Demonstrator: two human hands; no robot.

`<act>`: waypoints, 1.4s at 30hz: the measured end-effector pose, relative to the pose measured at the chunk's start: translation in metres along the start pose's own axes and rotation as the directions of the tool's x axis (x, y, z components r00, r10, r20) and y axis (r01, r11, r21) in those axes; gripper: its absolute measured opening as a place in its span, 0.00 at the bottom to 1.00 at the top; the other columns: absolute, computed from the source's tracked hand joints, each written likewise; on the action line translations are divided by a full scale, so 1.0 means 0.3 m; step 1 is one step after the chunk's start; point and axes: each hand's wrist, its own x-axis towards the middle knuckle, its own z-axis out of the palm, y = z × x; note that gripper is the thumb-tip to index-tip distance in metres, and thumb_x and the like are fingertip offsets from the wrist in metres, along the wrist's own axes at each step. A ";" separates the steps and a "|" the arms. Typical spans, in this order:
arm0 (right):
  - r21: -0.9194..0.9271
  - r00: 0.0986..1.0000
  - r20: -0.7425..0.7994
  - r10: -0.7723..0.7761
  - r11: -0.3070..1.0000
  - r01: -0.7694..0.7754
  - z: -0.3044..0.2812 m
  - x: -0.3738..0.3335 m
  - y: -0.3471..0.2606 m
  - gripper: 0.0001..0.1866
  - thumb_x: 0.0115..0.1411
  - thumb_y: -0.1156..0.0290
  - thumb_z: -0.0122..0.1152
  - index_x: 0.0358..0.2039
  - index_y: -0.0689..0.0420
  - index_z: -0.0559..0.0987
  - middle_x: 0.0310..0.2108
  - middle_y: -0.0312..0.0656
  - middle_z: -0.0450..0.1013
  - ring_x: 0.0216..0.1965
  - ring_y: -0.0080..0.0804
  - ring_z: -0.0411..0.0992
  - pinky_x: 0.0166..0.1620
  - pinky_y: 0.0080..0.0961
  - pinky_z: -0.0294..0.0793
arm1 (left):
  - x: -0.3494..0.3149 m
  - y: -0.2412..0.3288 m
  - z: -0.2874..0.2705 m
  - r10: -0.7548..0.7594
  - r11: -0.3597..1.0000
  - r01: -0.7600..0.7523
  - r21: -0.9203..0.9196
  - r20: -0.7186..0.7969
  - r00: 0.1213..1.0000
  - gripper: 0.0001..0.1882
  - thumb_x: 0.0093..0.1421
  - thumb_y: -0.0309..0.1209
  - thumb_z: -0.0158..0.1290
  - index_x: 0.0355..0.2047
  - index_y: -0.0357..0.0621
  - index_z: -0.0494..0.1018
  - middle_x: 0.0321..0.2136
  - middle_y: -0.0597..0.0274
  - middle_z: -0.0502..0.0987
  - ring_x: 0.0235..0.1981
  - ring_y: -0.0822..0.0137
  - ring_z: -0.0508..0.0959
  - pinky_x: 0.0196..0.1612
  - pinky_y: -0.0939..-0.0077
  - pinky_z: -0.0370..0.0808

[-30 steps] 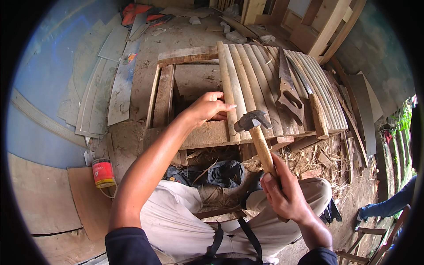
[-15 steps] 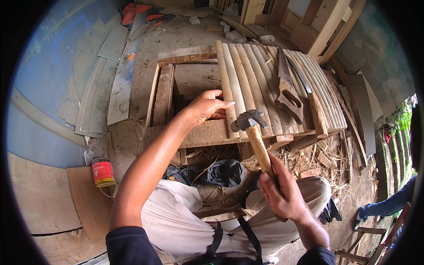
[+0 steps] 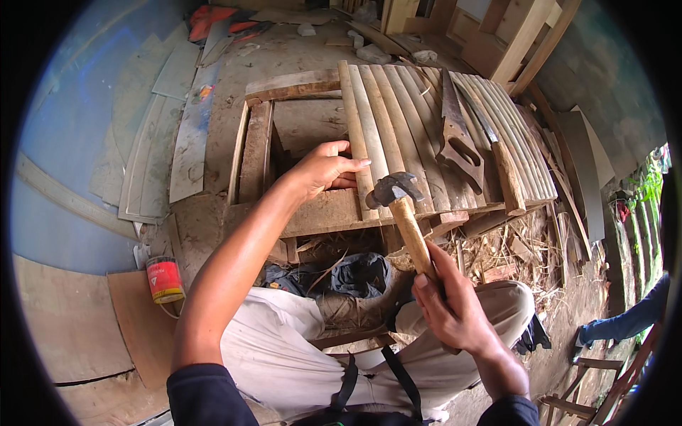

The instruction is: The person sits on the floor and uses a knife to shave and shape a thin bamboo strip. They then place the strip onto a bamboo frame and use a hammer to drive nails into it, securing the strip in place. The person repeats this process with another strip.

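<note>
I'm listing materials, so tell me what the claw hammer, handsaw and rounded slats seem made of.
Claw hammer: dark metal head, likely steel, with bright glints; mottled tan handle, apparently wood.
Handsaw: thin, dull brownish blade, probably tarnished steel; brown handle, likely wood.
Rounded slats: matte tan, seemingly unpainted; wood or bamboo.

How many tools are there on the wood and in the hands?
3: a hammer in the right hand, a saw on the wooden slats, and a wooden-handled blade just right of the saw. More could be hidden.

Saw (image 3: 452, 122) on slats (image 3: 389, 121), slats on frame (image 3: 320, 214)
</note>
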 end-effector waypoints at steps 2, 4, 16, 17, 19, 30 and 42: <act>-0.051 0.997 0.002 0.081 0.995 -0.081 -0.007 0.006 -0.012 0.26 0.69 0.71 0.50 0.64 0.67 0.58 0.26 0.52 0.73 0.26 0.41 0.76 0.32 0.33 0.71 | -0.003 0.002 0.002 0.008 1.000 -0.008 0.011 0.000 1.000 0.25 0.63 0.31 0.59 0.57 0.37 0.66 0.44 0.55 0.79 0.43 0.66 0.82 0.48 0.71 0.82; -0.053 1.000 -0.012 0.014 0.998 -0.015 -0.014 0.013 -0.024 0.26 0.69 0.71 0.50 0.64 0.67 0.58 0.26 0.53 0.74 0.27 0.43 0.77 0.32 0.34 0.71 | -0.006 0.005 0.003 0.020 1.000 -0.020 0.006 -0.009 1.000 0.25 0.63 0.31 0.59 0.57 0.36 0.65 0.44 0.54 0.79 0.44 0.66 0.82 0.47 0.71 0.82; -0.184 0.981 -0.068 -0.183 0.968 0.168 0.009 0.013 -0.028 0.25 0.70 0.72 0.48 0.64 0.68 0.59 0.23 0.48 0.72 0.24 0.35 0.74 0.28 0.29 0.70 | -0.014 0.004 0.005 0.025 1.000 -0.024 0.016 -0.032 0.999 0.36 0.63 0.30 0.58 0.63 0.27 0.51 0.48 0.48 0.74 0.44 0.64 0.80 0.45 0.72 0.83; -0.263 0.991 -0.063 -0.117 0.960 0.097 0.008 0.017 -0.025 0.26 0.69 0.72 0.50 0.63 0.69 0.59 0.22 0.52 0.74 0.22 0.42 0.77 0.27 0.33 0.71 | -0.009 0.006 0.003 0.020 1.000 -0.020 0.021 -0.018 1.000 0.43 0.64 0.30 0.58 0.67 0.23 0.43 0.50 0.45 0.73 0.45 0.64 0.80 0.45 0.74 0.83; -0.180 0.985 -0.088 -0.147 0.975 0.129 0.000 0.013 -0.024 0.26 0.69 0.74 0.49 0.64 0.69 0.58 0.23 0.49 0.74 0.22 0.37 0.76 0.27 0.32 0.71 | -0.002 0.010 -0.004 0.022 1.000 -0.022 -0.001 0.030 0.999 0.39 0.64 0.29 0.58 0.66 0.26 0.49 0.50 0.46 0.73 0.45 0.65 0.80 0.44 0.76 0.84; -0.095 0.992 -0.103 -0.074 0.993 0.064 0.025 0.018 -0.005 0.26 0.71 0.72 0.46 0.66 0.67 0.58 0.24 0.36 0.67 0.23 0.18 0.63 0.27 0.19 0.64 | -0.013 0.009 0.009 0.036 0.999 -0.036 -0.007 0.014 0.999 0.28 0.64 0.29 0.58 0.59 0.32 0.61 0.48 0.51 0.76 0.44 0.65 0.81 0.46 0.72 0.83; -0.074 0.951 -0.118 -0.287 0.957 0.280 0.028 0.005 -0.013 0.26 0.69 0.74 0.48 0.64 0.69 0.57 0.22 0.53 0.73 0.22 0.37 0.76 0.27 0.31 0.72 | -0.015 0.009 0.010 0.031 1.000 -0.031 0.001 -0.039 0.999 0.32 0.64 0.28 0.57 0.62 0.29 0.57 0.47 0.47 0.76 0.43 0.65 0.81 0.45 0.75 0.83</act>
